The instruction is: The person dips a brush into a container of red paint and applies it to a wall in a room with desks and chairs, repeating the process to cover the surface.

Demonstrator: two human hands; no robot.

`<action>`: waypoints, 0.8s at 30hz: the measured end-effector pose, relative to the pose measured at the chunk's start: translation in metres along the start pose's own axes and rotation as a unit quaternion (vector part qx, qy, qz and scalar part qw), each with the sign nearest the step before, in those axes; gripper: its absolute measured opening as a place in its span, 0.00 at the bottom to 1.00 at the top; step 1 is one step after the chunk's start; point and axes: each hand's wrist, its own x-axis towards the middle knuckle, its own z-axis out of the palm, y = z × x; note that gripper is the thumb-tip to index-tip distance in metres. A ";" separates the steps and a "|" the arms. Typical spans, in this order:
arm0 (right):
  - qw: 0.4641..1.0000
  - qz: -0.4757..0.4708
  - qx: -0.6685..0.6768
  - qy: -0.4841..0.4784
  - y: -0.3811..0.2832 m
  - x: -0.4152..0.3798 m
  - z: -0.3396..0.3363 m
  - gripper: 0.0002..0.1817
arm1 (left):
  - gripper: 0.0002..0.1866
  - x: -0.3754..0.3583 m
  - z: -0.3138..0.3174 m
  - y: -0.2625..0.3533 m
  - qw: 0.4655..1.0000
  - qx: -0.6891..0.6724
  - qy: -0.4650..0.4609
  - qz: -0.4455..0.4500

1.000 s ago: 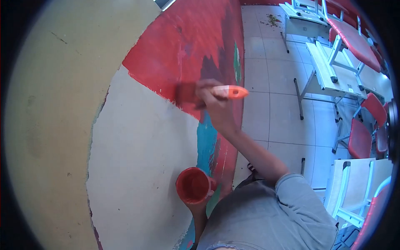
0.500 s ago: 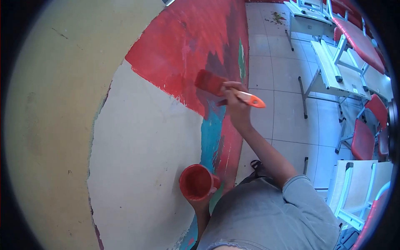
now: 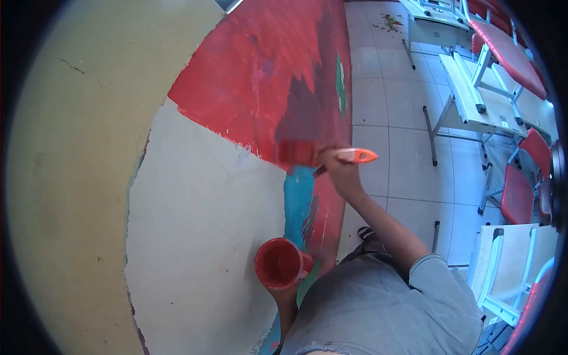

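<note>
My right hand (image 3: 340, 168) is closed round the orange-tipped handle of a wide paintbrush (image 3: 361, 155). The brush head, blurred by motion and red with paint, lies over the lower edge of the red painted area (image 3: 231, 77), just above a blue painted strip (image 3: 299, 201). Lower down, a red mug-like paint container (image 3: 278, 263) with a side handle is held in front of the pale bare patch (image 3: 201, 201). My left hand (image 3: 286, 293) supports it from beneath, its fingers mostly hidden by the container. Red paint coats the container's inside.
Yellowish wall (image 3: 71, 177) with a ragged edge borders the pale patch. On the right, a tiled floor (image 3: 414, 171) carries white desks (image 3: 473, 100) with red chairs (image 3: 518, 195) on and beside them. Leafy debris (image 3: 390, 23) lies at the far end.
My right hand has moved the brush down the painted surface, from the red area to its border with the blue strip. The red container stays nearly in place.
</note>
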 end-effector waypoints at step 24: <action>0.995 0.020 0.098 -0.027 -0.040 0.003 0.057 0.04 | 0.49 -0.003 0.010 0.002 0.999 -0.026 0.005 -0.041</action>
